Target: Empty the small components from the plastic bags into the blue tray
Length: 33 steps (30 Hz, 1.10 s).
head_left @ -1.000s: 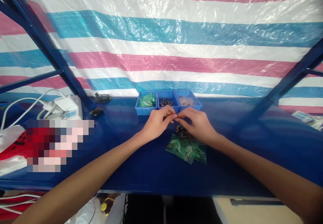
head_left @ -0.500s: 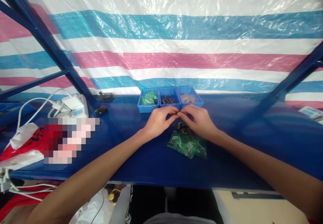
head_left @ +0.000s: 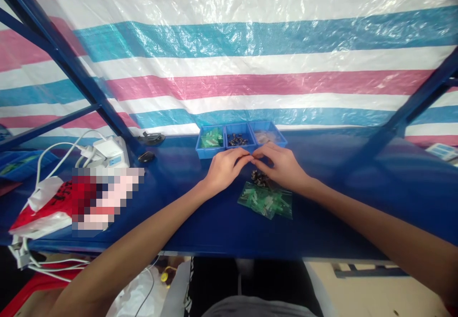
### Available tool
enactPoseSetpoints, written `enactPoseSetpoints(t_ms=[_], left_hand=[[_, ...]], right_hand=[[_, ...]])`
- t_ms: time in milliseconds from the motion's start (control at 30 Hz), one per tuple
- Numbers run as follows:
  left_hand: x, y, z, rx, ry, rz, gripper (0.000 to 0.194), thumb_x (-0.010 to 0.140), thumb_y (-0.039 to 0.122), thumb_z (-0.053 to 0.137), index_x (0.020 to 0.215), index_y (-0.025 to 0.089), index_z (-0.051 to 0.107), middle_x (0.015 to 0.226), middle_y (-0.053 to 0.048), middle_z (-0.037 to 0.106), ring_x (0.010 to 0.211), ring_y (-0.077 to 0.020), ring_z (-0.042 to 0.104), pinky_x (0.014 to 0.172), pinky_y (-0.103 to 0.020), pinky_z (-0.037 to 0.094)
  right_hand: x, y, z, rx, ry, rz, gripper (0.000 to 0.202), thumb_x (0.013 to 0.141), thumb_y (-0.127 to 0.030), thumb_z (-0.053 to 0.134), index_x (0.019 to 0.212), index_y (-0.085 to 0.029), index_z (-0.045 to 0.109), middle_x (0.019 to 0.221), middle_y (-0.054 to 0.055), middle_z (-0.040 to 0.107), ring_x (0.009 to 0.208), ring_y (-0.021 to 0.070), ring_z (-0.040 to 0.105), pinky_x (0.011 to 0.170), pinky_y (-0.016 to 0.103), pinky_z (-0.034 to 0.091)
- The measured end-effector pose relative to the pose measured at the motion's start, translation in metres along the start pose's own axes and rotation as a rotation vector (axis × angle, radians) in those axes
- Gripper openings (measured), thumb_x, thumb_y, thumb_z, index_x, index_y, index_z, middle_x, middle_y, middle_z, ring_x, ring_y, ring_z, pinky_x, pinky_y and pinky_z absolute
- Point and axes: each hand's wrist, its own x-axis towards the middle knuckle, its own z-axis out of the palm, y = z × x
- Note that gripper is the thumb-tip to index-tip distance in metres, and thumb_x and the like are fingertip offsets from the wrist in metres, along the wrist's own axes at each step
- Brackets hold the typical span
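Observation:
My left hand (head_left: 226,168) and my right hand (head_left: 281,164) meet fingertip to fingertip over the table. Both are pinched closed; whatever sits between the fingertips is too small to make out. Just beyond them stand three joined blue bins: the left bin (head_left: 210,153) holds green packets, the middle bin (head_left: 240,127) small dark metallic parts, the right bin (head_left: 280,137) clear pale packets. Beside my right palm lies a pile of small dark metallic parts (head_left: 258,178). Nearer to me are clear bags with green and whitish pieces (head_left: 265,201).
The blue table (head_left: 200,226) has a blue metal frame, with a striped plastic sheet (head_left: 250,45) behind it. To the left lie a white power strip (head_left: 114,152) with cables, a black mouse-like object (head_left: 146,157), and a red and white bag (head_left: 53,207).
The view has shifted slightly, moving the objects on the left a little rightward. My hands stay together at the same spot, with only a small shift of the fingers.

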Motion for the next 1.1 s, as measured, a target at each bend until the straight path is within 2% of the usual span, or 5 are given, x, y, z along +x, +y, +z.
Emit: enactPoseSetpoints(t_ms=[167, 400, 600, 900, 1100], left_hand=[[-0.0003, 0.0015, -0.0018, 0.040, -0.015, 0.037, 0.025, 0.104, 0.035, 0.051, 0.103, 0.020, 0.071, 0.100, -0.003, 0.076, 0.093, -0.0191, 0.071, 0.082, -0.028, 0.052], [-0.0015, 0.0040, -0.0039, 0.100, -0.055, 0.105, 0.026, 0.102, 0.025, 0.047, 0.116, 0.018, 0.068, 0.111, -0.008, 0.074, 0.103, -0.0220, 0.070, 0.090, -0.033, 0.055], [-0.0011, 0.0029, -0.0039, 0.152, 0.016, 0.158, 0.025, 0.099, 0.026, 0.053, 0.121, 0.018, 0.063, 0.107, -0.007, 0.073, 0.099, -0.0202, 0.070, 0.088, -0.032, 0.056], [0.0006, 0.0007, -0.0092, 0.273, 0.019, 0.295, 0.018, 0.104, 0.028, 0.050, 0.112, 0.017, 0.061, 0.105, -0.005, 0.072, 0.093, -0.0171, 0.071, 0.076, -0.026, 0.055], [0.0004, 0.0008, -0.0087, 0.344, 0.027, 0.275, 0.019, 0.103, 0.030, 0.050, 0.110, 0.017, 0.062, 0.102, -0.005, 0.071, 0.087, -0.0160, 0.070, 0.068, -0.025, 0.052]], right_hand=[[-0.0020, 0.0005, 0.0027, -0.038, -0.010, -0.025, 0.013, 0.100, -0.027, 0.054, 0.095, -0.021, 0.063, 0.091, 0.006, 0.071, 0.088, 0.0227, 0.065, 0.078, 0.035, 0.050], [-0.0032, -0.0004, 0.0024, -0.069, -0.013, -0.001, 0.014, 0.099, -0.028, 0.053, 0.092, -0.021, 0.063, 0.090, 0.007, 0.071, 0.087, 0.0239, 0.064, 0.078, 0.036, 0.049], [-0.0005, -0.0041, -0.0007, -0.048, 0.036, 0.002, 0.013, 0.098, -0.024, 0.052, 0.090, -0.021, 0.062, 0.085, 0.006, 0.070, 0.083, 0.0223, 0.064, 0.075, 0.034, 0.048], [-0.0021, -0.0055, 0.0035, -0.013, 0.044, -0.011, 0.012, 0.099, -0.020, 0.052, 0.092, -0.020, 0.062, 0.086, 0.004, 0.070, 0.078, 0.0200, 0.064, 0.069, 0.031, 0.047], [-0.0026, -0.0023, 0.0056, -0.047, 0.052, 0.044, 0.009, 0.098, -0.020, 0.055, 0.103, -0.019, 0.062, 0.089, 0.005, 0.071, 0.073, 0.0195, 0.065, 0.066, 0.031, 0.047]])
